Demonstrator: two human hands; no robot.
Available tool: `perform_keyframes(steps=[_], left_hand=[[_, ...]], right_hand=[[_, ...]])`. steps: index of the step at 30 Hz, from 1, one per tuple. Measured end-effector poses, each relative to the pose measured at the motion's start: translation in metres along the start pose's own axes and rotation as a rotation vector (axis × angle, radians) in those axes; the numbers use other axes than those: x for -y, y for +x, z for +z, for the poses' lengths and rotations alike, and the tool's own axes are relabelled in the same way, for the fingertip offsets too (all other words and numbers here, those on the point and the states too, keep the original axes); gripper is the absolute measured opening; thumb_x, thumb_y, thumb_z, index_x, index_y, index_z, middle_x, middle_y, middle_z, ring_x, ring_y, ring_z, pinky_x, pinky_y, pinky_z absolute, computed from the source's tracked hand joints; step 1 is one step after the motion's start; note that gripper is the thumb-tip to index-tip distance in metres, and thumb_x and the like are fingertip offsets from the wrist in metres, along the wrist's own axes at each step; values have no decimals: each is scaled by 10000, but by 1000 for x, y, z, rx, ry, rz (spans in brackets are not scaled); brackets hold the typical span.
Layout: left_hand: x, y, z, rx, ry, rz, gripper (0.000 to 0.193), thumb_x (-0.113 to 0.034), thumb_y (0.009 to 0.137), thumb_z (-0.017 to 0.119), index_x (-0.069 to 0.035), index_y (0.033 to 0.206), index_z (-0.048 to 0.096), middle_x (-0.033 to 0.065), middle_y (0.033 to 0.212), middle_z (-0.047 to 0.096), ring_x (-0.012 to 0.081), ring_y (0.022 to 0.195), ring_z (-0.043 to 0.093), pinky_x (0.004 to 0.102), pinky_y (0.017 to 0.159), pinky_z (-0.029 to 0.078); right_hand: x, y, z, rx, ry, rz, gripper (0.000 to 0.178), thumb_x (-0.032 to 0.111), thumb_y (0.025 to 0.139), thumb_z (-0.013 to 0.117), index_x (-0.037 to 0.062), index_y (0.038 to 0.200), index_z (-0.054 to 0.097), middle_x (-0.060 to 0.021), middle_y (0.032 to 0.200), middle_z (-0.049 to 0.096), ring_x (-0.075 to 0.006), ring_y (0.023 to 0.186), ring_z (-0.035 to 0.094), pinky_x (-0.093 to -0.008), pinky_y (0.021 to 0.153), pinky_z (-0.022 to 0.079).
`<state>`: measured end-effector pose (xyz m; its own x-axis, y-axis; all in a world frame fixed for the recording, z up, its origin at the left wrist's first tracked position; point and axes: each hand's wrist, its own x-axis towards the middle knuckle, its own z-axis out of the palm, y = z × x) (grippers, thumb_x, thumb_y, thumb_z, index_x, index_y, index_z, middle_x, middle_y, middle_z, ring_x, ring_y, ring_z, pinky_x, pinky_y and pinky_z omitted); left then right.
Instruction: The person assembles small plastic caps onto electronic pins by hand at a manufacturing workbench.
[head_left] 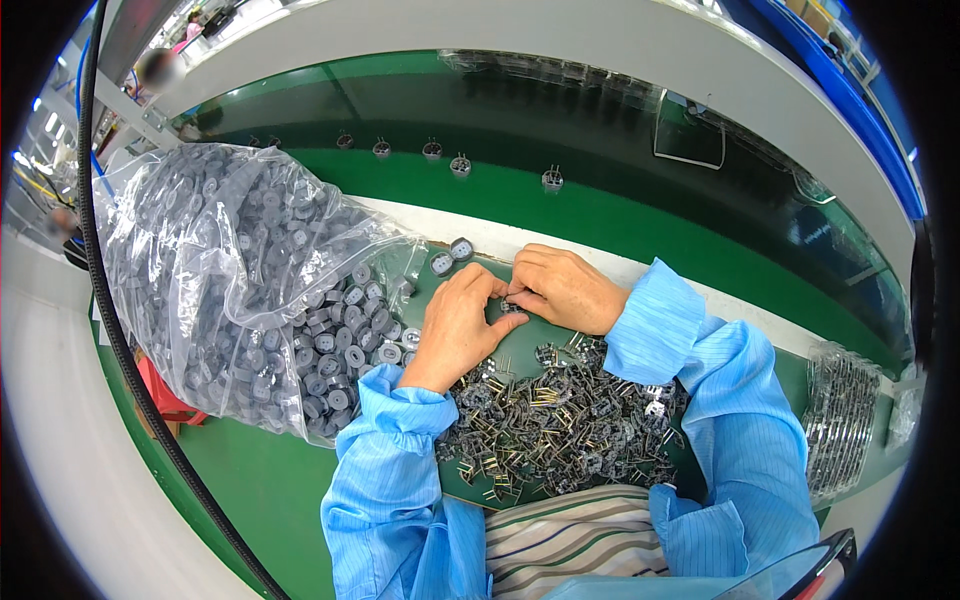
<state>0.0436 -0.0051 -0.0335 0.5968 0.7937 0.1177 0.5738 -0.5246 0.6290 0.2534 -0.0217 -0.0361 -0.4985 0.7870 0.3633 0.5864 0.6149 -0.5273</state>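
Close together over the green work surface, my left hand (458,325) and my right hand (570,288) pinch one small black part (511,308) between thumbs and fingers. The fingers cover most of it. Just beyond my left hand lie two grey round housings (441,264) with slots in their faces. Under my wrists spreads a pile of small black inserts (560,430) with brass-coloured and silvery metal pins. To the left, a clear plastic bag (225,290) spills many more grey round housings (335,355) toward my left wrist.
Several plug-like pieces (460,166) stand pins-up in a row on the green conveyor belt (500,200) beyond a white rail. Stacked clear trays (838,420) stand at the right. A black cable (95,230) runs down the left, near a red bin-like object (165,390).
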Motion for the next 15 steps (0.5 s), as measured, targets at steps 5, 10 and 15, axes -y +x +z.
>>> perform_keyframes(steps=[5, 10, 15], left_hand=[[3, -1, 0, -8, -16, 9, 412, -271, 706, 898, -41, 981, 694, 91, 950, 623, 317, 908, 628, 434, 794, 508], [3, -1, 2, -14, -37, 16, 409, -290, 687, 903, -36, 932, 697, 82, 880, 629, 306, 858, 632, 428, 758, 513], [0, -1, 1, -4, -20, 17, 400, -283, 686, 904, -37, 925, 698, 80, 867, 631, 297, 835, 632, 420, 743, 513]], right_hand=[[6, -1, -3, 91, 324, 306, 154, 109, 830, 739, 0, 884, 643, -135, 917, 616, -339, 942, 633, -433, 826, 531], [5, 1, 0, 23, 72, 29, 158, 91, 821, 738, -1, 856, 614, -136, 891, 626, -344, 900, 646, -423, 790, 537], [-2, 1, -3, 47, 186, 102, 165, 89, 814, 740, -2, 850, 608, -133, 866, 641, -343, 871, 659, -407, 771, 547]])
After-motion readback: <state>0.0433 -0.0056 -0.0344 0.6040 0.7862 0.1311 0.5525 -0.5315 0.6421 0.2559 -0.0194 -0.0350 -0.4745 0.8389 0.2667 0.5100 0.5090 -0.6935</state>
